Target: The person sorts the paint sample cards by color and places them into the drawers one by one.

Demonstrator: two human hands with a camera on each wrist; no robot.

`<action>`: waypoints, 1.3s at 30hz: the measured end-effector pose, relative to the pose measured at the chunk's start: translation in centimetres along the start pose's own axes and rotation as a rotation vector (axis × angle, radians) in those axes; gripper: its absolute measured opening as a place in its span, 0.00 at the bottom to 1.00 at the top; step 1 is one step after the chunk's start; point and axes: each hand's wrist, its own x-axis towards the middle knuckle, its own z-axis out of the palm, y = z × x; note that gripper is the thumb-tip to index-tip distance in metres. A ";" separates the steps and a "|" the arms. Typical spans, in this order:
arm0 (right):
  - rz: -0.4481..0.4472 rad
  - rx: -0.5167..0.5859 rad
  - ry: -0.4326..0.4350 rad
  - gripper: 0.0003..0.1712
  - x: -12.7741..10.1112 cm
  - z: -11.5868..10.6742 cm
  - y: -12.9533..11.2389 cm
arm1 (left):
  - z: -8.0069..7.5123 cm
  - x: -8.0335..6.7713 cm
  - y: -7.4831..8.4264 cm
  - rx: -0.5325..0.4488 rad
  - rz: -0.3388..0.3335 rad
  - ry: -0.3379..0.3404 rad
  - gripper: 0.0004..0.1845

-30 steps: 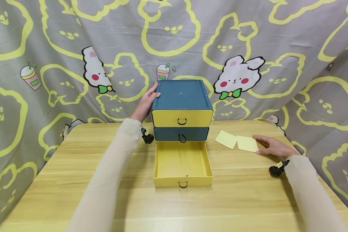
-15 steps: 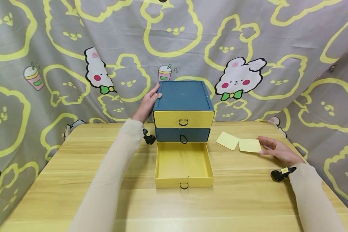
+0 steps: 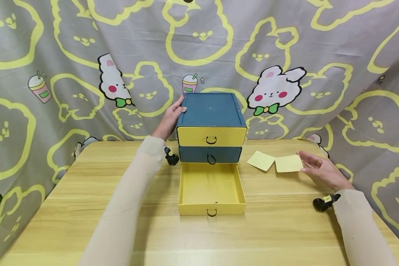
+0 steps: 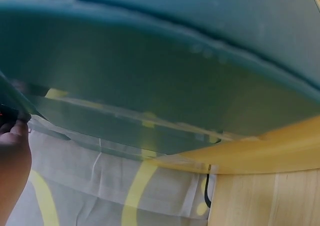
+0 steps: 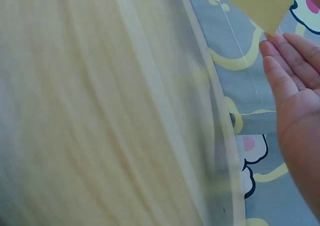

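A small blue drawer box (image 3: 211,109) with yellow and blue drawer fronts stands at the back of the wooden table (image 3: 86,192). Its bottom yellow drawer (image 3: 193,209) is pulled out and has nothing in it. My left hand (image 3: 169,120) grips the box's top left edge, thumb on the lid. The left wrist view shows the box's blue side (image 4: 175,86) close up, with my left hand (image 4: 12,156) at its edge. Two pale yellow cards lie right of the box. My right hand (image 3: 319,170), fingers straight, touches the right card (image 3: 288,163), and the right wrist view shows that card's corner (image 5: 260,4) against my fingers (image 5: 280,71).
The left card (image 3: 261,160) lies between the box and the right card. A grey curtain (image 3: 53,55) with yellow rabbit outlines hangs around the table's back and sides. A black camera mount sits on each wrist (image 3: 171,158) (image 3: 324,203).
My right hand has slid off the right card to its right edge and turned palm-up a little; the card has shifted slightly. My left hand stays on the box.
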 end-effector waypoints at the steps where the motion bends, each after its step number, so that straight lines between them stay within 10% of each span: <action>1: -0.016 0.025 -0.001 0.38 0.0 0.1 -0.1 | 0.0 0.0 0.0 -0.003 -0.001 -0.001 0.35; 17: -0.276 0.473 -0.089 0.37 0.9 1.6 -3.0 | 0.3 0.2 0.0 0.014 0.004 0.030 0.34; 39: -0.368 0.466 -0.188 0.39 1.9 11.5 -8.5 | 0.0 0.1 0.0 0.006 -0.019 0.015 0.35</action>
